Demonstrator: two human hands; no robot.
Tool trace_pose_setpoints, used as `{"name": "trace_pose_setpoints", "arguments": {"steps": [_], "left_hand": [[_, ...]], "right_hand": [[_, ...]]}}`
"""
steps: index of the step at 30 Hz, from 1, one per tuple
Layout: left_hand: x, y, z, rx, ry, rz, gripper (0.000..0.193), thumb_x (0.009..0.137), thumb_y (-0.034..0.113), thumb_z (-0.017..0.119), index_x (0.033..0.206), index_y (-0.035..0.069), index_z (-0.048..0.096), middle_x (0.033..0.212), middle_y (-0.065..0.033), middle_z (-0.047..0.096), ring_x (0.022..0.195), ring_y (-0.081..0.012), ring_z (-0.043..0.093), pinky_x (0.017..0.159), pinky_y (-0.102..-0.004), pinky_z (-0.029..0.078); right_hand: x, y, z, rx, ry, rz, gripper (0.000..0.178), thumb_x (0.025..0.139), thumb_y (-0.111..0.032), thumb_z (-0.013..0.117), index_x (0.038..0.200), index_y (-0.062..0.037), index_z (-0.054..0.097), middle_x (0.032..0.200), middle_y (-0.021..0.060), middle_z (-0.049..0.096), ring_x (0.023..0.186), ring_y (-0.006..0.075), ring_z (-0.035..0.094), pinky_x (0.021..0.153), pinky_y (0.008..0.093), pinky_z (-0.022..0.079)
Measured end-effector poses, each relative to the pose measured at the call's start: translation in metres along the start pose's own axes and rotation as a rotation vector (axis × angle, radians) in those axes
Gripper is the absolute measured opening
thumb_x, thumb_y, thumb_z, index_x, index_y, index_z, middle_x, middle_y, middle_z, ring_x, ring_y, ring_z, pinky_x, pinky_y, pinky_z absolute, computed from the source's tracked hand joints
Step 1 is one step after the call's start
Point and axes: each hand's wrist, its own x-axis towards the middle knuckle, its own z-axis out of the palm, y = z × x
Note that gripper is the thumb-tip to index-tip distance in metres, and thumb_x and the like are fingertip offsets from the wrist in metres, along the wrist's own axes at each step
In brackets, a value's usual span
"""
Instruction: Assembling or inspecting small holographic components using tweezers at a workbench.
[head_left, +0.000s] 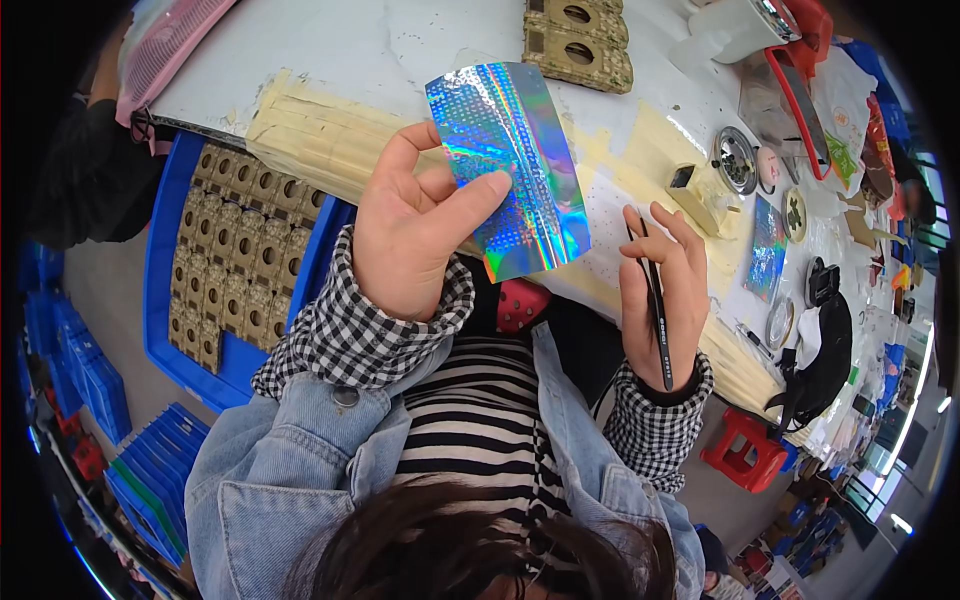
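Observation:
Between the thumb and fingers of my left hand (400, 235) is a shiny holographic sticker sheet (525, 180), covered in rows of small marks and held up over the table's near edge. My right hand (680, 275) is to the right of the sheet and apart from it. Slim black tweezers (656, 310) lie along that palm, with the fingers curled loosely about them. Beyond the sheet, a camouflage-patterned panel with round holes (600, 62) rests on the white table (370, 50).
Left of me stands a blue tray (155, 310) full of camouflage parts (235, 240). A person's dark sleeve (95, 190) is beyond it. To the right are a round metal dish (736, 160), a red-framed phone (800, 115), another holographic sheet (765, 250) and a black bag (825, 350).

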Motion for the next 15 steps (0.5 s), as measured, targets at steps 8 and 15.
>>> {"name": "trace_pose_setpoints", "arguments": {"steps": [8, 15], "left_hand": [[-0.007, -0.005, 0.011, 0.062, -0.114, -0.091, 0.05, 0.083, -0.005, 0.062, 0.122, -0.005, 0.031, 0.105, -0.0189, 0.062, 0.098, -0.0191, 0.062, 0.085, -0.031, 0.052], [-0.012, -0.009, 0.021, 0.084, -0.203, -0.161, 0.051, 0.083, -0.005, 0.061, 0.123, -0.004, 0.029, 0.107, -0.0173, 0.062, 0.098, -0.0176, 0.061, 0.085, -0.0303, 0.052]], "right_hand": [[-0.005, -0.021, -0.016, 0.179, 0.137, -0.131, 0.03, 0.083, -0.014, 0.066, 0.107, 0.0025, 0.06, 0.101, 0.0153, 0.067, 0.092, 0.0336, 0.061, 0.088, 0.0436, 0.049], [-0.01, -0.035, -0.011, 0.223, 0.085, -0.162, 0.037, 0.07, 0.006, 0.073, 0.105, 0.0004, 0.062, 0.1, 0.0181, 0.066, 0.096, 0.031, 0.064, 0.081, 0.0358, 0.053]]}}
